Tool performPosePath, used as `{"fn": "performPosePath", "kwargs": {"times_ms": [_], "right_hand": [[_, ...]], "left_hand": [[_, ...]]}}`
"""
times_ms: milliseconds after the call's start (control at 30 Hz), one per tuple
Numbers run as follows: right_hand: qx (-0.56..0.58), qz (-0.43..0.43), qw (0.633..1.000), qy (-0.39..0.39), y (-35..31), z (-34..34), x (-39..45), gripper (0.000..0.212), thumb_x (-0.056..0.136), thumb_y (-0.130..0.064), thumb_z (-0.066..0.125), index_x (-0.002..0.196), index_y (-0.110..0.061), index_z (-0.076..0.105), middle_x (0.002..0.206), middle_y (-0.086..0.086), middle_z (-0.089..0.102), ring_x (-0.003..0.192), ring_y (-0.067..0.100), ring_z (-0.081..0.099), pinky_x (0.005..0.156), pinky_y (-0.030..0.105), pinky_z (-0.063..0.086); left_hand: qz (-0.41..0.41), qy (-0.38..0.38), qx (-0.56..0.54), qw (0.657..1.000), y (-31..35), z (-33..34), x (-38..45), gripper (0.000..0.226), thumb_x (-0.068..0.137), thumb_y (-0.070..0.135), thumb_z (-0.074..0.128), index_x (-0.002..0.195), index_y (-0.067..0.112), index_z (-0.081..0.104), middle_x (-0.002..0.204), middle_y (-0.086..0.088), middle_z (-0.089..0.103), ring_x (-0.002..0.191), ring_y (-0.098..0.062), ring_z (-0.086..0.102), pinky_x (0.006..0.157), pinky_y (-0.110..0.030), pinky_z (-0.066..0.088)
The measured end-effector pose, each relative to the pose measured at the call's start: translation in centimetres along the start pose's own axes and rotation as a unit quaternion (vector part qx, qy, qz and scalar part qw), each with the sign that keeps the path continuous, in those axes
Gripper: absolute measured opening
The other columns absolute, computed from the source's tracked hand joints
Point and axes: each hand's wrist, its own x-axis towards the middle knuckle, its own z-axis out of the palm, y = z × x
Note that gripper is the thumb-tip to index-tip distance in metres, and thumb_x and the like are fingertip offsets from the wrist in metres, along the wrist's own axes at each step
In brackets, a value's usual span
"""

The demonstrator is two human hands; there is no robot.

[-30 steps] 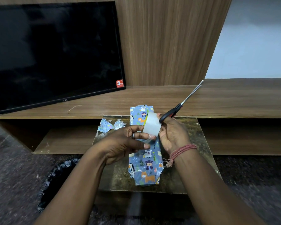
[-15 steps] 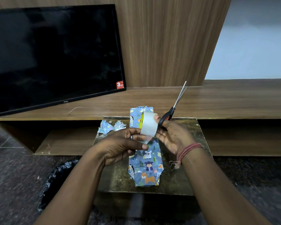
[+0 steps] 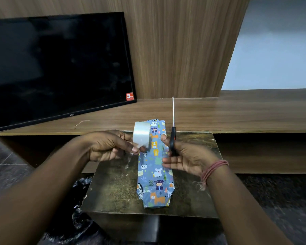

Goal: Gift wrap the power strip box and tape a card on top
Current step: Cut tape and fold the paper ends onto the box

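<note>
The long, narrow box wrapped in blue animal-print paper lies flat on the small dark worn stool top, a little right of its middle. Its long axis runs from the near edge to the far edge: the near end, folded to a blunt point, sits just inside the near edge, and the far end reaches the far edge or slightly past it.

Above the box's far half, the left hand holds the roll of clear tape, thumb and fingers pinching what looks like its loose end. The right hand grips the black-handled scissors, blades together and pointing away toward the wooden TV shelf; its other fingers are stretched out flat.

The step appears to be cutting a strip of tape. It would go best if the left hand draws the strip out taut, clear of the paper, the blades open and cross it squarely, and the cut end stays off the fingers
</note>
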Motion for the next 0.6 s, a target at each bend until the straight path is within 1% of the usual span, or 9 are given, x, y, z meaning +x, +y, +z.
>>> {"fn": "performPosePath", "kwargs": {"times_ms": [67, 133, 200, 267, 300, 333, 433, 500, 600], "right_hand": [[-0.048, 0.029, 0.997, -0.061, -0.4, -0.9, -1.1, 0.055, 0.06, -0.045, 0.082, 0.093, -0.008, 0.059, 0.075, 0.006, 0.055, 0.058, 0.019, 0.065, 0.069, 0.04, 0.064], [-0.103, 0.054, 0.979, -0.167, -0.7, -2.5, -2.2, 0.062, 0.064, -0.053, 0.083, 0.095, -0.006, 0.056, 0.078, 0.007, 0.056, 0.057, 0.018, 0.065, 0.072, 0.043, 0.064], [-0.145, 0.073, 0.948, -0.275, -0.5, -3.8, -2.9, 0.07, 0.065, -0.061, 0.084, 0.1, -0.008, 0.056, 0.084, 0.011, 0.058, 0.058, 0.017, 0.067, 0.07, 0.042, 0.062], [-0.165, 0.083, 0.923, -0.337, -0.2, -4.6, -3.0, 0.069, 0.069, -0.065, 0.081, 0.103, -0.01, 0.057, 0.089, 0.013, 0.058, 0.058, 0.016, 0.067, 0.07, 0.041, 0.062], [-0.169, 0.086, 0.916, -0.353, 0.0, -4.7, -3.0, 0.069, 0.07, -0.066, 0.078, 0.104, -0.01, 0.057, 0.09, 0.013, 0.058, 0.058, 0.015, 0.067, 0.07, 0.04, 0.062], [-0.169, 0.086, 0.911, -0.365, 0.0, -4.6, -2.9, 0.069, 0.072, -0.067, 0.076, 0.106, -0.01, 0.056, 0.09, 0.013, 0.058, 0.058, 0.014, 0.067, 0.07, 0.039, 0.063], [-0.161, 0.077, 0.909, -0.376, -0.1, -4.2, -2.2, 0.071, 0.073, -0.07, 0.073, 0.107, -0.01, 0.055, 0.089, 0.012, 0.058, 0.056, 0.01, 0.065, 0.066, 0.034, 0.063], [-0.158, 0.069, 0.913, -0.37, -0.2, -4.0, -1.9, 0.075, 0.07, -0.072, 0.073, 0.107, -0.01, 0.055, 0.087, 0.011, 0.057, 0.053, 0.009, 0.062, 0.061, 0.031, 0.062], [-0.151, 0.055, 0.916, -0.367, 0.0, -3.8, -1.5, 0.077, 0.068, -0.074, 0.073, 0.107, -0.01, 0.054, 0.086, 0.012, 0.055, 0.049, 0.006, 0.058, 0.057, 0.028, 0.061]], "left_hand": [[-0.02, 0.006, 0.05, 0.998, 1.3, -1.2, 0.1, 0.065, 0.068, -0.003, 0.085, 0.127, -0.014, 0.06, 0.14, -0.028, 0.057, 0.085, -0.01, 0.061, 0.037, -0.008, 0.032], [-0.032, 0.013, 0.092, 0.995, 2.9, -1.8, -0.2, 0.065, 0.068, -0.001, 0.088, 0.125, -0.014, 0.061, 0.139, -0.03, 0.057, 0.085, -0.011, 0.054, 0.037, -0.008, 0.031], [-0.04, 0.03, 0.105, 0.993, 4.8, -1.3, -0.5, 0.05, 0.071, -0.005, 0.084, 0.116, -0.014, 0.065, 0.126, -0.026, 0.067, 0.073, -0.007, 0.058, 0.036, -0.008, 0.03], [-0.041, 0.066, 0.126, 0.989, 6.5, -0.6, -0.6, 0.027, 0.083, -0.012, 0.07, 0.109, -0.008, 0.067, 0.097, -0.015, 0.075, 0.054, -0.002, 0.061, 0.035, -0.007, 0.027], [-0.043, 0.079, 0.137, 0.987, 7.1, -0.4, -0.6, 0.026, 0.086, -0.014, 0.065, 0.112, -0.006, 0.066, 0.09, -0.012, 0.075, 0.048, -0.002, 0.06, 0.035, -0.006, 0.026], [-0.041, 0.082, 0.143, 0.986, 7.5, -0.4, -0.4, 0.029, 0.087, -0.014, 0.064, 0.116, -0.007, 0.064, 0.092, -0.012, 0.074, 0.047, -0.002, 0.06, 0.035, -0.006, 0.027], [-0.038, 0.078, 0.162, 0.983, 7.8, -0.8, 0.5, 0.041, 0.086, -0.013, 0.068, 0.126, -0.012, 0.06, 0.114, -0.026, 0.067, 0.056, -0.004, 0.063, 0.036, -0.008, 0.03], [-0.039, 0.068, 0.188, 0.979, 7.6, -1.0, 1.3, 0.038, 0.083, -0.011, 0.073, 0.12, -0.008, 0.063, 0.124, -0.034, 0.062, 0.064, -0.006, 0.06, 0.037, -0.009, 0.03], [-0.04, 0.046, 0.202, 0.978, 7.4, -0.8, 2.3, 0.039, 0.082, -0.009, 0.076, 0.119, -0.009, 0.063, 0.128, -0.032, 0.062, 0.064, -0.007, 0.054, 0.037, -0.011, 0.03]]}}
